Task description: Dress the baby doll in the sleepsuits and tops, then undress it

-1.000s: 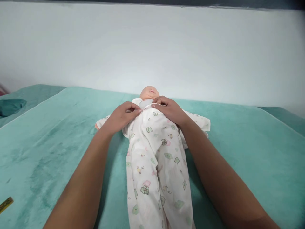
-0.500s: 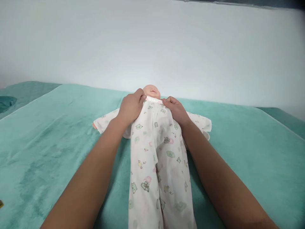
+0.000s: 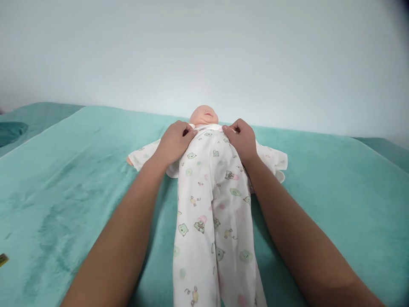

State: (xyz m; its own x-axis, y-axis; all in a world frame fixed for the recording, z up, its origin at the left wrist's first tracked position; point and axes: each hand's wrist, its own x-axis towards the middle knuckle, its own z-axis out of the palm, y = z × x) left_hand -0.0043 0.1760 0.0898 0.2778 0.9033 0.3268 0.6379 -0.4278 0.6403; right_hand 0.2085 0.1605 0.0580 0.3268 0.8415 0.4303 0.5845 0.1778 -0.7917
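Note:
A baby doll lies on its back, its head at the far end, in a white printed top with the sleeves spread to both sides. White baby pants with green, pink and yellow animal prints cover its front, and the legs run toward me. At the waistband's left end, my left hand is closed on the pants' edge. My right hand pinches the waistband's other end, thumb on top. The doll's torso and legs are hidden by the pants.
A teal plush cover spreads under the doll to a white wall behind. A darker teal cushion-like item is at the far left. A small yellow and black object lies at the left edge.
The waistband has come down slightly from the doll's chin, so more of the chin and neck shows. Both hands still hold it. The view has shifted a little.

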